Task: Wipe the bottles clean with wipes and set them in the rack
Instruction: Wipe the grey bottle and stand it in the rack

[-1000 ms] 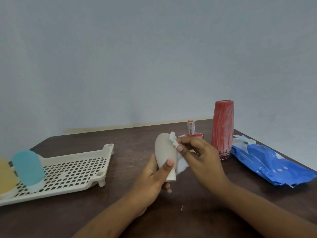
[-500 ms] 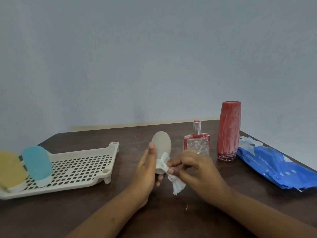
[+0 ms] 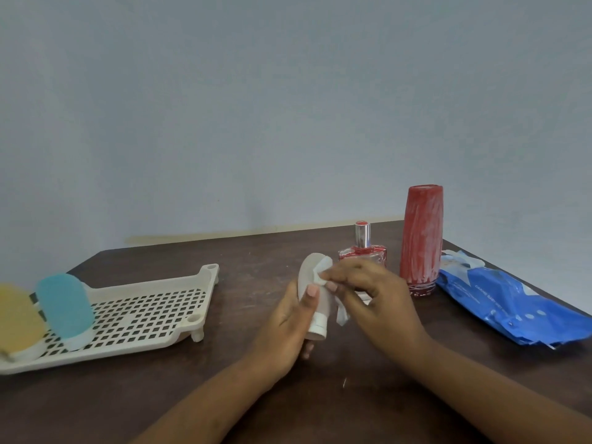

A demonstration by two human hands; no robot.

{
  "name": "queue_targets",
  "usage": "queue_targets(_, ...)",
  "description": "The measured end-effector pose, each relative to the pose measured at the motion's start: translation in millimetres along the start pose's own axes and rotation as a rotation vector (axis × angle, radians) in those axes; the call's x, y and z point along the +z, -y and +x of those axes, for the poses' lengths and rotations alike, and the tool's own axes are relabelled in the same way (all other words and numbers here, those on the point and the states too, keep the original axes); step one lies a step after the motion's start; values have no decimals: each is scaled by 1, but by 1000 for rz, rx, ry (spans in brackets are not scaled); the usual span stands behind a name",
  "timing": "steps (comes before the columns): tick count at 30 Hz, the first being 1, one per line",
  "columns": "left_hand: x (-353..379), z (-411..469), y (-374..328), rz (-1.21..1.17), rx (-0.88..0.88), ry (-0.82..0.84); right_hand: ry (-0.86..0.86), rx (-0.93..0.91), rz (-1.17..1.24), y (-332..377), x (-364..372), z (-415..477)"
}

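Observation:
My left hand point(image 3: 288, 325) grips a small beige squeeze bottle point(image 3: 311, 283), cap end down, above the dark table. My right hand point(image 3: 368, 293) pinches a white wipe point(image 3: 323, 270) and presses it against the bottle's upper part; a tail of the wipe hangs below my fingers. A cream perforated rack point(image 3: 144, 312) lies at the left, and a blue bottle point(image 3: 65, 306) and a yellow bottle point(image 3: 17, 318) stand cap-down in it. A small red glass perfume bottle point(image 3: 363, 248) and a tall red bottle point(image 3: 421, 238) stand behind my right hand.
A blue pack of wipes point(image 3: 509, 302) lies at the right, close to the table's edge. The brown table point(image 3: 256, 395) ends at a pale wall behind the bottles.
My right hand has carried the wipe from the bottle's lower part up to its top. The bottle has tilted slightly, still held in my left hand.

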State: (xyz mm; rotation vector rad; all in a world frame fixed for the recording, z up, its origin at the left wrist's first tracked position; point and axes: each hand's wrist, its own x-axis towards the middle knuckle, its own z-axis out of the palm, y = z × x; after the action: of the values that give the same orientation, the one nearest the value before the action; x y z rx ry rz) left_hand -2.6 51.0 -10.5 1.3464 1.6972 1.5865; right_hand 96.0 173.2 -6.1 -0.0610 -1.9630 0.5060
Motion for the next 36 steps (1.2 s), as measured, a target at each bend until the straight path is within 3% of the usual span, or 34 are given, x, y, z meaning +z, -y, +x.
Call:
queue_targets(5,-4,4,-1,-263,-107,7,245,-163,-28,6,2,-5)
queue_targets(8,-5,5,2,-211,-117,6,331,-262,-89,10,3,-7)
queue_targets(12,1,0,0,-65,-110,9,245,-256,-169,5,-2,0)
queue_targets(15,5,-3,2,80,-75,31,67,-69,-175,-5,-7,7)
queue_targets(18,4,-2,9,199,14,55,44,54,-168,-7,-8,7)
queue_targets(22,5,-3,7,323,193,80,138,-38,-273,6,-4,1)
queue_targets(30,3,-5,1,177,162,-88,390,-201,-257,24,3,-7)
queue_targets(36,11,-4,-1,19,62,-120,367,-304,-240,23,2,-5)
